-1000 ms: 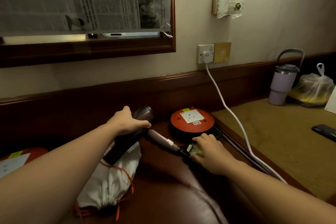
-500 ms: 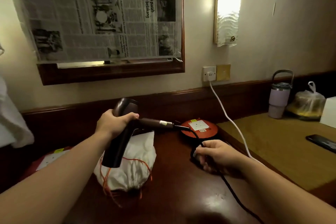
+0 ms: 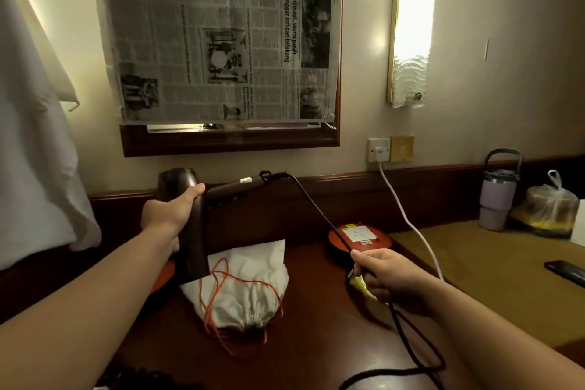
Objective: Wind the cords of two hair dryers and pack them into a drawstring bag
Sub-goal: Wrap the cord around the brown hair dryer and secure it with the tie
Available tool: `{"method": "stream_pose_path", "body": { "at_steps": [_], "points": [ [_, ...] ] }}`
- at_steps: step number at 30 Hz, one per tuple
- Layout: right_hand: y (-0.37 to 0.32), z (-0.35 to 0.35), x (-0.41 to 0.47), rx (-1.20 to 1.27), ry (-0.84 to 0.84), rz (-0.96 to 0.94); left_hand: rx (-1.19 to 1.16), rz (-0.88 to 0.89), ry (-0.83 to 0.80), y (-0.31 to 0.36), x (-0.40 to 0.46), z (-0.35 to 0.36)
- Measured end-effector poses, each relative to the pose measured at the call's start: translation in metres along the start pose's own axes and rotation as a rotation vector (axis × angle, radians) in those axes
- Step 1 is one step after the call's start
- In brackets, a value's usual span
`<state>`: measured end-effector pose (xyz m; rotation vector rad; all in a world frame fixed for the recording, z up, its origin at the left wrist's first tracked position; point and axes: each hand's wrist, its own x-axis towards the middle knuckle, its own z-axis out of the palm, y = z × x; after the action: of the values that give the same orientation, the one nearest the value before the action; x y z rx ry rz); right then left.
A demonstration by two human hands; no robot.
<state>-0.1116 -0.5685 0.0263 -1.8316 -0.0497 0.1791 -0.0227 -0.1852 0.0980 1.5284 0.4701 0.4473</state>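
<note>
My left hand (image 3: 171, 214) grips a dark brown hair dryer (image 3: 196, 231) and holds it up above the desk, its handle pointing right. From the handle's end its black cord (image 3: 319, 218) runs down to my right hand (image 3: 384, 272), which pinches it next to a yellow tag (image 3: 361, 285). Below that hand the cord loops across the dark leather desk top (image 3: 316, 351). A white drawstring bag (image 3: 250, 285) with orange strings lies on the desk under the dryer, its gathered mouth toward me. Only one dryer is visible.
A round red socket reel (image 3: 361, 236) sits behind my right hand, and another red reel (image 3: 164, 274) peeks out under the dryer. A white cable (image 3: 408, 218) runs from the wall socket. On the right are a lilac tumbler (image 3: 497, 196), a plastic bag (image 3: 550, 209) and a phone (image 3: 566, 272).
My left hand has lifted the dryer higher off the desk. My right hand has risen too and slid along the cord, drawing it taut. The view has tilted upward.
</note>
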Motion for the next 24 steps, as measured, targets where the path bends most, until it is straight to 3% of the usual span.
{"method": "stream_pose_path", "body": {
  "at_steps": [4, 8, 16, 21, 24],
  "points": [
    [-0.009, 0.010, 0.001, 0.137, 0.125, -0.023, -0.041, -0.059, -0.080, -0.006, -0.002, -0.004],
    [-0.025, 0.032, -0.002, 0.174, 0.162, -0.230, -0.128, -0.070, -0.141, -0.015, -0.019, 0.002],
    [-0.053, 0.085, -0.019, -0.133, 0.182, -0.620, -0.206, -0.058, -0.215, -0.032, -0.058, 0.019],
    [-0.062, 0.106, -0.014, -0.259, 0.257, -0.744, -0.118, 0.072, -0.346, -0.032, -0.095, 0.029],
    [-0.062, 0.111, -0.007, -0.196, 0.340, -0.760, -0.109, 0.124, -0.446, -0.035, -0.114, 0.037]
  ]
}}
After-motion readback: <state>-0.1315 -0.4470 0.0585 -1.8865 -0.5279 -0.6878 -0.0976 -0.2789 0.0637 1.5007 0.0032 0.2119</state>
